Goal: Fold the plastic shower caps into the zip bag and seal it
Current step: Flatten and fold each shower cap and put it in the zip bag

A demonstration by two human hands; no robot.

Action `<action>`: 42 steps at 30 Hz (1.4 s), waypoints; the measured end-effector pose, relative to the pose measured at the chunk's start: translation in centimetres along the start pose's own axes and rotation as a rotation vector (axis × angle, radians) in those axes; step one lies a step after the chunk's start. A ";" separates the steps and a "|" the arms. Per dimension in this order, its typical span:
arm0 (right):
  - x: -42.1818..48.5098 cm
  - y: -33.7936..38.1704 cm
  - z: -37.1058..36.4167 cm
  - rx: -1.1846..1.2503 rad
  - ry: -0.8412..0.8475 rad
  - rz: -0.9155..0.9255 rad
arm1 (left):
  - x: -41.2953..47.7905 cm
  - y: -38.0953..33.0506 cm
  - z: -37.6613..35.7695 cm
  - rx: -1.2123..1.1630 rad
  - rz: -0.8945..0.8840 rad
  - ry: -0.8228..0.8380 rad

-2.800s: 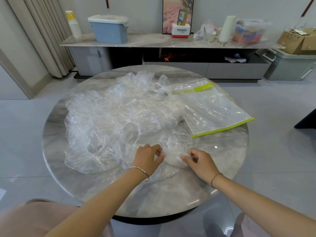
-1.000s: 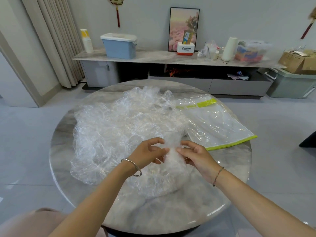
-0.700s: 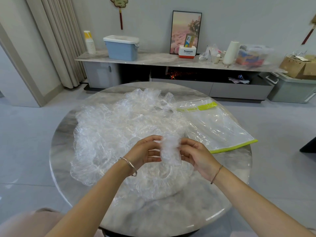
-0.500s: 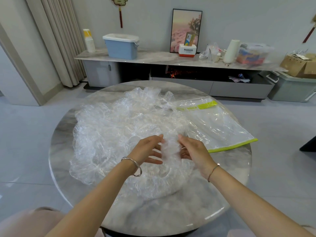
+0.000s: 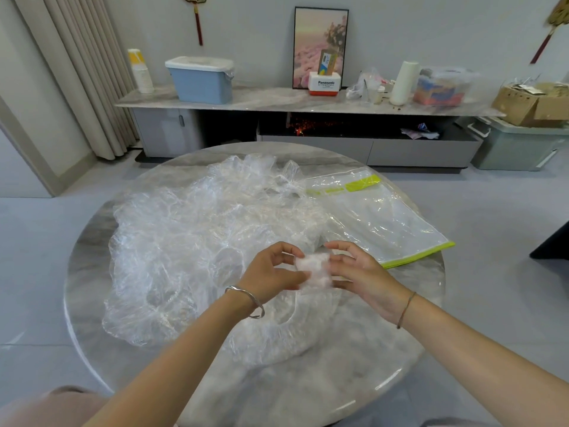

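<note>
A big heap of clear plastic shower caps [image 5: 197, 241] covers the left and middle of the round marble table [image 5: 354, 380]. A clear zip bag [image 5: 378, 217] with green edges lies flat at the right, next to the heap. One shower cap [image 5: 315, 268] is bunched into a small wad above the table. My left hand [image 5: 271, 274] pinches its left side and my right hand [image 5: 360, 269] grips its right side. Both hands are in front of the heap, left of the bag's near corner.
A long low cabinet [image 5: 277, 100] stands behind the table with a blue bin [image 5: 201, 80], a picture frame [image 5: 320, 46], a white roll [image 5: 405, 83] and boxes. Curtains [image 5: 80, 75] hang at left. A green-grey crate [image 5: 520, 143] sits on the floor at right.
Both hands lifted one cap off the table and gathered it from a loose sheet into a compact wad between them. The heap and the bag stayed put.
</note>
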State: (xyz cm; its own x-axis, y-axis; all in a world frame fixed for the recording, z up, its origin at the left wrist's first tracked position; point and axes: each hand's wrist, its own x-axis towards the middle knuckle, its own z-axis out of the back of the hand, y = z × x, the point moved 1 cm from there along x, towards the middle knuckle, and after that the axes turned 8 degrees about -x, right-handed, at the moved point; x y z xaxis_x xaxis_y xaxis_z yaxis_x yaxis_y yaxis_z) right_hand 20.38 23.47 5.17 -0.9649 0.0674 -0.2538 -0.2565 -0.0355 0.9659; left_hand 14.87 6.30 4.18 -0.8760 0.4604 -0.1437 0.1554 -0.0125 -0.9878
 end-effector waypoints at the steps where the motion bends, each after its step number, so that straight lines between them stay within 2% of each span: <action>1: 0.0 0.3 0.3 0.079 0.010 -0.049 | 0.1 -0.2 -0.2 -0.001 -0.025 -0.001; 3: 0.0 0.1 1.7 0.136 0.014 -0.121 | 0.8 -0.2 -1.6 0.014 -0.082 0.014; 5: -0.1 -0.3 2.4 0.041 -0.004 -0.134 | 1.4 -0.2 -2.7 0.015 -0.129 0.027; 9: 0.1 -1.4 5.3 0.050 -0.214 -0.104 | 3.6 0.7 -5.5 0.006 -0.162 0.090; 11: 0.4 -1.6 7.3 0.070 -0.339 -0.095 | 5.2 1.3 -6.4 0.050 -0.222 0.024; 14: 0.8 -1.8 10.6 -0.030 -0.524 -0.045 | 8.2 2.2 -7.3 0.414 -0.346 -0.028; 17: 1.0 -2.0 12.8 -0.113 -0.606 0.008 | 10.8 3.2 -8.7 0.872 -0.354 0.083; 19: 1.0 -2.3 13.8 -0.167 -0.612 0.017 | 12.1 4.1 -9.9 1.047 -0.327 0.159; 22: 0.9 -2.8 14.6 -0.183 -0.585 0.032 | 13.3 5.5 -11.4 1.172 -0.272 0.238; 33: 0.4 -3.2 15.2 -0.123 -0.541 0.024 | 13.8 6.3 -11.4 1.062 -0.238 0.192; 37: 0.3 -2.8 15.1 -0.090 -0.543 0.022 | 13.4 6.4 -11.0 0.921 -0.177 0.164; 42: 0.4 -2.6 14.8 -0.135 -0.522 0.034 | 12.1 5.9 -10.3 0.987 -0.173 0.296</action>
State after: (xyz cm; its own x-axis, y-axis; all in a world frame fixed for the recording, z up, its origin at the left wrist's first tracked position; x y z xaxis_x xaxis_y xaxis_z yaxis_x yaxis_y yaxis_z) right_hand 21.45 38.35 3.29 -0.8256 0.5492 -0.1295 -0.2634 -0.1722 0.9492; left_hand 9.88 20.99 -2.81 -0.6829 0.7227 -0.1065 -0.5208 -0.5839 -0.6228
